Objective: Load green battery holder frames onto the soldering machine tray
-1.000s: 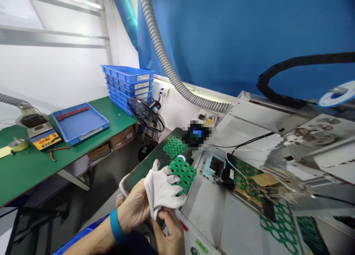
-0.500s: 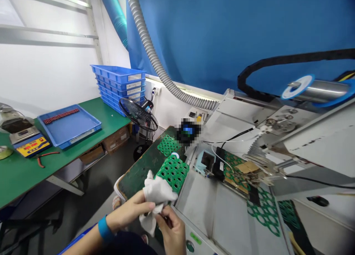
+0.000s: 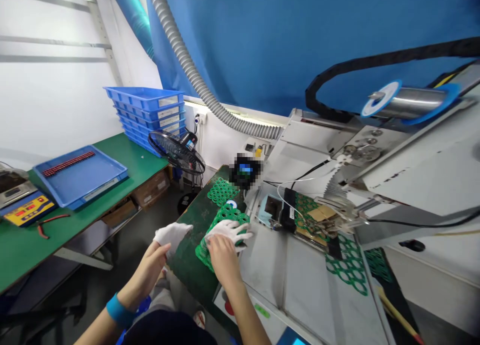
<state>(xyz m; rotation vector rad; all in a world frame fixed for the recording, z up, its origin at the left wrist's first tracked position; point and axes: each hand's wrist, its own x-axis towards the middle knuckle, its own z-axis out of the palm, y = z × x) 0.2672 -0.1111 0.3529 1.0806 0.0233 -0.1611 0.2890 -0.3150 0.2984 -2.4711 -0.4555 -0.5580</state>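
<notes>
Pinching a white glove [image 3: 229, 229] by the end opposite its fingers, with the right grip [image 3: 220, 247] bent downward; clasping a second white glove [image 3: 174, 235] with the left grip [image 3: 160, 255], thumb pressed on the fabric. Hard to tell from this angle whether partly worn over the left fingers or simply bunched against them. Directly beneath and beyond the right grip, a stack of green perforated panels [image 3: 230, 213]; contact with the draped glove not certain.

For good handling, pinch lightly near the cuff and let the glove fingers hang loose and untwisted. Lift rather than drag over the stack, probably liable to snag fabric or shift the top panel. Keep the left grip steady and apart, to avoid tangling both gloves.

Mind the edge of the worn table [image 3: 188, 257], close below the left grip, with a drop to the floor beyond. Right of the right grip, beside the stack, beware the white machine [image 3: 258, 265], and nearer the body, the red button [image 3: 229, 309]: best to carry the wrist high there. Past the stack, another green panel [image 3: 222, 191], flat on the table. For moving, use the gap between the two grips and the air above.
</notes>
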